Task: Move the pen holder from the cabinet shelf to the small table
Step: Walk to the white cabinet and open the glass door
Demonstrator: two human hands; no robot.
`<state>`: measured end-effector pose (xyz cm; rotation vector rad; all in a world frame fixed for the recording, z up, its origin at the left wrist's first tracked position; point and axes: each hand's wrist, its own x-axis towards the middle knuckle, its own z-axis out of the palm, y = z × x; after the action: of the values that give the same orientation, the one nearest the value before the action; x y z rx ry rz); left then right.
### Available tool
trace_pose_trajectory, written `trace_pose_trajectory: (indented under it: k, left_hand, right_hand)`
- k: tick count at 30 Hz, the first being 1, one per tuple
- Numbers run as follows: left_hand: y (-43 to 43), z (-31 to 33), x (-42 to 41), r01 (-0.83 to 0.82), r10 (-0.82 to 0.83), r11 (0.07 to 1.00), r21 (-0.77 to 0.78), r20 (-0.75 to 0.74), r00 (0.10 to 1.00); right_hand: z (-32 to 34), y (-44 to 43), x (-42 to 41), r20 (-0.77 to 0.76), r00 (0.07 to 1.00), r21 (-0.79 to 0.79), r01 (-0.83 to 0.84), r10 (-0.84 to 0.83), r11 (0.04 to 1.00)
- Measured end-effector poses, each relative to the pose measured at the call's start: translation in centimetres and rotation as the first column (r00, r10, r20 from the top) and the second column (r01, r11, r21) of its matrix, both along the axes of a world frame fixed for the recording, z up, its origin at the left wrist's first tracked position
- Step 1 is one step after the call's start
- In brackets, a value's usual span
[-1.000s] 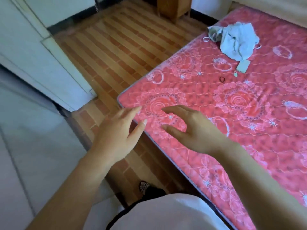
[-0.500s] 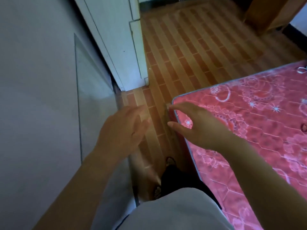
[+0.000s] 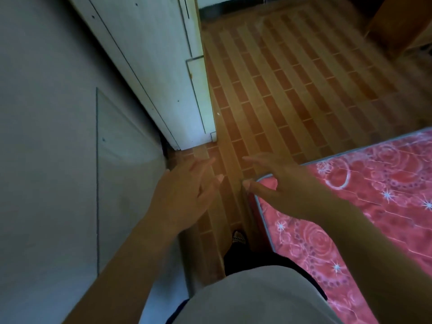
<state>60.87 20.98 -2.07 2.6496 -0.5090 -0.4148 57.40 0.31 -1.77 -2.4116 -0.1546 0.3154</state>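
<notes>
While both arms are reaching forward mid-frame, the left hand [image 3: 184, 195] and right hand [image 3: 280, 183] are hovering empty, fingers spread, over the striped floor [image 3: 292, 85]; no pen holder is showing.

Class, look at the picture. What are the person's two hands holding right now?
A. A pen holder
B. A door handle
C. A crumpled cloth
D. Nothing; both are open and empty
D: the left hand and right hand hover open above the floor, fingers spread, gripping nothing.

Striped brick-patterned floor [image 3: 292, 85], red floral mattress [image 3: 374, 195] corner at right, apparently bare, a foot [image 3: 239, 237] on the floor
</notes>
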Motion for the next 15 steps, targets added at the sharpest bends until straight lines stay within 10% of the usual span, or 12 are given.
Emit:
trace_pose_trajectory:
  k: [15]
  left_hand:
    - [3.0, 1.0, 14.3, -0.06, 0.066, 0.994, -0.088, 0.065, 0.996]
  right_hand:
    - [0.8, 2.4, 15.9, -0.011, 0.994, 0.007, -0.107, 0.107, 0.994]
